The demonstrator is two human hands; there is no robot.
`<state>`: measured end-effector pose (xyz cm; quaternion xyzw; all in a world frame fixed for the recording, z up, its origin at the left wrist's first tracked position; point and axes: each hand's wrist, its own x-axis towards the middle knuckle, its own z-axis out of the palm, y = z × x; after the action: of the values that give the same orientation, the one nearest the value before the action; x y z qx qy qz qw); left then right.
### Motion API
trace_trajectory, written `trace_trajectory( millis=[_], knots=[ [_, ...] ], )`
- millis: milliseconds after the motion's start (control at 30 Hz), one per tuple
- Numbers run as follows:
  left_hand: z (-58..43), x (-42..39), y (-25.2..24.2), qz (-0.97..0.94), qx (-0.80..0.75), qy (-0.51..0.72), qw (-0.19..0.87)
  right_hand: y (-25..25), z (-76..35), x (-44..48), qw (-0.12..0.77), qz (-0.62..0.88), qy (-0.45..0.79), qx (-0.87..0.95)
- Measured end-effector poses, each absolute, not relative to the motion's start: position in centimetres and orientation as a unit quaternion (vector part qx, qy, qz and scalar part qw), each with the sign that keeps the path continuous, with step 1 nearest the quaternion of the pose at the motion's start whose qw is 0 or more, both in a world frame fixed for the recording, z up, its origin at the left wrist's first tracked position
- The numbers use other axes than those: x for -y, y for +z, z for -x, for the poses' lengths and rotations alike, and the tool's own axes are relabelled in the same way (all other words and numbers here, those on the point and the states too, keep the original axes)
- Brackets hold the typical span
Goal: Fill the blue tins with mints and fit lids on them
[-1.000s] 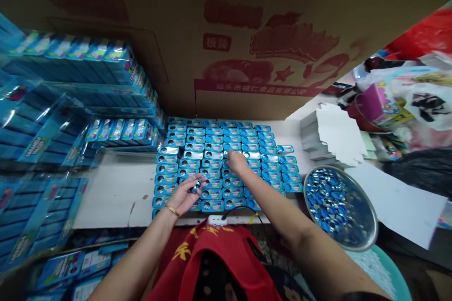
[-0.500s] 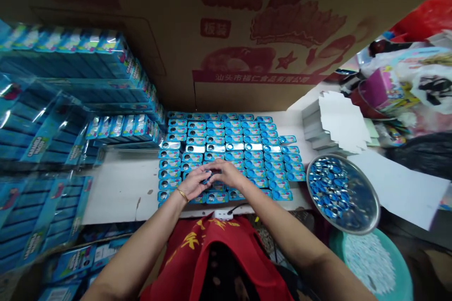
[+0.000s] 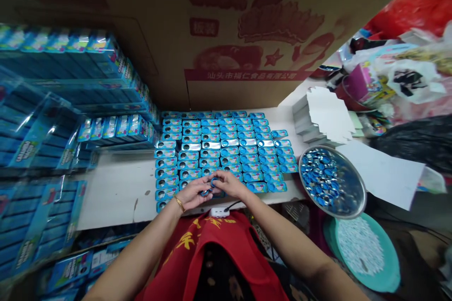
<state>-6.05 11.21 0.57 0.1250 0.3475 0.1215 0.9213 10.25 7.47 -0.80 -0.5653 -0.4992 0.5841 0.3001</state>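
Observation:
My left hand [image 3: 193, 193] is cupped palm up over the front rows, fingers curled round small round blue pieces. Between the fingertips of my right hand [image 3: 228, 183] is a round blue piece [image 3: 214, 182] with a ring-like rim, close against the left fingers. Under and beyond both hands, rows of small flat blue boxes [image 3: 229, 151] cover the tabletop. Each box has a round spot at its left end. In the left columns many spots look dark or silvery; farther right they look blue. My hands hide some front boxes.
A metal bowl [image 3: 360, 188] of loose blue and silver round pieces stands at right, above a green tub [image 3: 391, 268] of small pale pieces. White cartons [image 3: 328, 115] sit behind. Wrapped blue packs [image 3: 95, 70] are stacked at left. A large cardboard box [image 3: 169, 56] walls the back.
The view has shifted slightly. My hands have drawn a little nearer to the table's front edge and parted slightly, so the round blue pieces show more clearly between the fingers.

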Motion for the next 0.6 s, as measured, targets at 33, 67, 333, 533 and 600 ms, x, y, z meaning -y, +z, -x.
trace_trajectory(
  millis=[33,67,333,533,600],
  knots=[
    [6.1,-11.2,0.4,-0.12,-0.356,0.129,0.918,-0.9,-10.5,-7.8,0.288,0.598,0.546,0.511],
    [6.1,-11.3,0.2,-0.119,-0.37,0.14,0.911,-1.0,-10.9,-8.2,0.271,0.64,0.494,0.523],
    [6.5,-11.7,-0.6,-0.151,-0.453,0.229,0.848,-0.7,-13.8,-14.5,-0.078,0.795,0.255,0.545],
    [7.0,-11.8,0.6,-0.14,-0.457,0.24,0.845,-0.5,-14.1,-15.9,-0.106,0.78,0.266,0.556],
    [7.3,-12.0,0.7,-0.138,-0.477,0.237,0.835,0.0,-13.9,-14.9,-0.087,0.775,0.253,0.573]
  ],
)
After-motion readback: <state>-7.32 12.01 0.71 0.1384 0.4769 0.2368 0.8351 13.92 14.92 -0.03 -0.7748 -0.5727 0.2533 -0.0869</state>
